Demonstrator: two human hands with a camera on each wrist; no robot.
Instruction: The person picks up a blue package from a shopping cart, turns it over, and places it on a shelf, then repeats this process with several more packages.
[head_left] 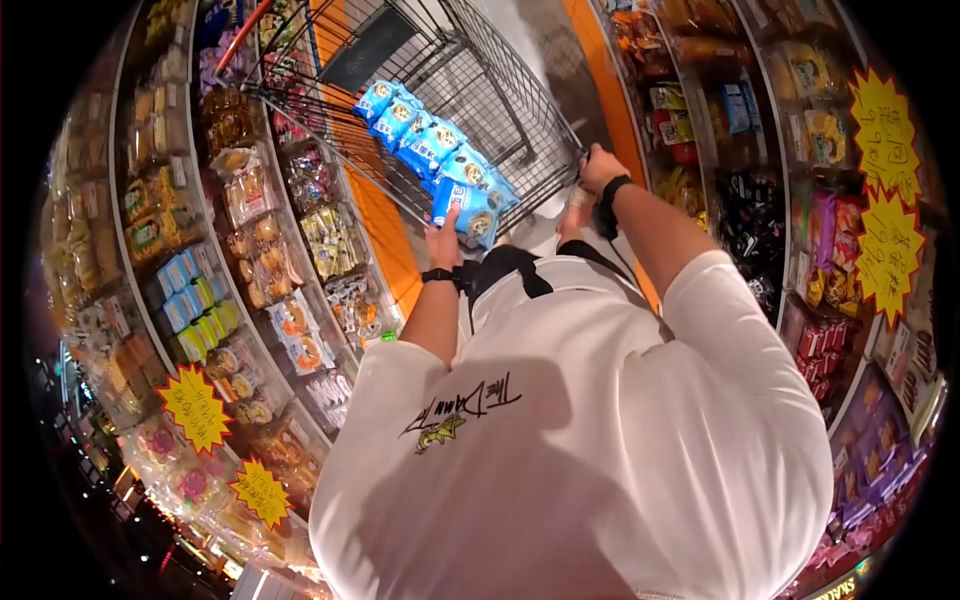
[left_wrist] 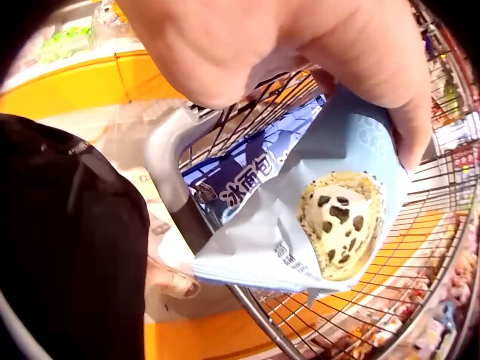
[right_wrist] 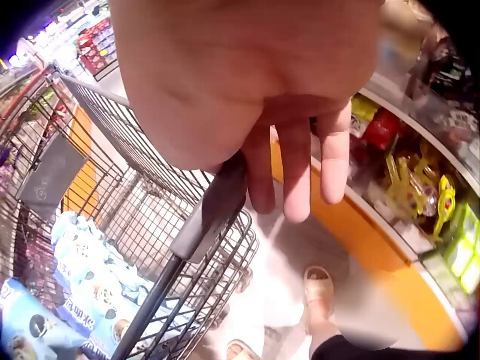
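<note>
The left hand [head_left: 443,243] pinches a blue packet [left_wrist: 322,202] near its upper edge, the thumb lying along one side and the other fingers mostly hidden behind it. The packet tilts at the near end of the cart [head_left: 520,95], just beside its handle [right_wrist: 214,214]; whether it touches the blue packets [head_left: 430,145] lying in the basket, I can't tell for sure. The right hand [head_left: 603,172] grips the handle at its corner, three fingers draped down the outer side.

The packet has a printed picture of a spotted bun, so it probably holds bread and should be light for its size. Its thin film shows creases and a shine, so I would expect it to be soft and a little slippery, bending under its own weight rather than staying stiff. The filling would likely crush under a hard squeeze through the middle. The better hold seems to be a gentle pinch on the upper edge or a corner, or a flat palm under the body. The cart's wires could snag the film, so the lower edge is best kept off them.
</note>
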